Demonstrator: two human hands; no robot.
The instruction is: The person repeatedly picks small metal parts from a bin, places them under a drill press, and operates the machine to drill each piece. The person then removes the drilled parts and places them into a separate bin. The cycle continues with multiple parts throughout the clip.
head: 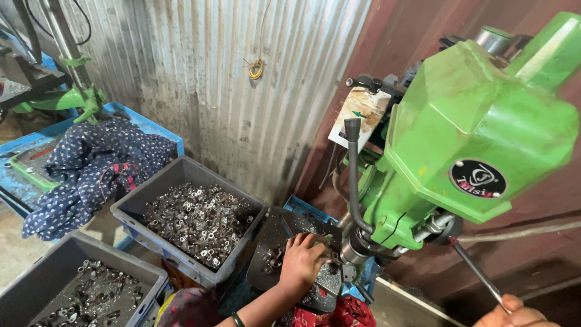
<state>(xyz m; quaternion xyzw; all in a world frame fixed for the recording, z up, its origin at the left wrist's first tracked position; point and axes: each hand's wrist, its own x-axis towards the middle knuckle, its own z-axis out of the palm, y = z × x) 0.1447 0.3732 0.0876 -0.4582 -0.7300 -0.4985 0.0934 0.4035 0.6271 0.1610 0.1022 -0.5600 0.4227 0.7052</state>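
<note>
**Small metal part under the drill**

Small metal part (327, 251) sits on dark steel drill table (272, 242), pinned under left hand (302, 260), fingers clamped on it. Right hand (517, 313) well apart, gripping thin steel feed lever (478, 274) of green drill press (472, 133).

A wall of grey corrugated metal sheet (230, 79) meets a dark red-brown wall (423, 24), dimly lit.

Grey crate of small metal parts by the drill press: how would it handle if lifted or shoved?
The grey crate is heaped with small metal parts, so it is probably heavy for its size. The parts lie loose and would likely shift or spill if tipped. Its plastic walls look rigid.
</note>
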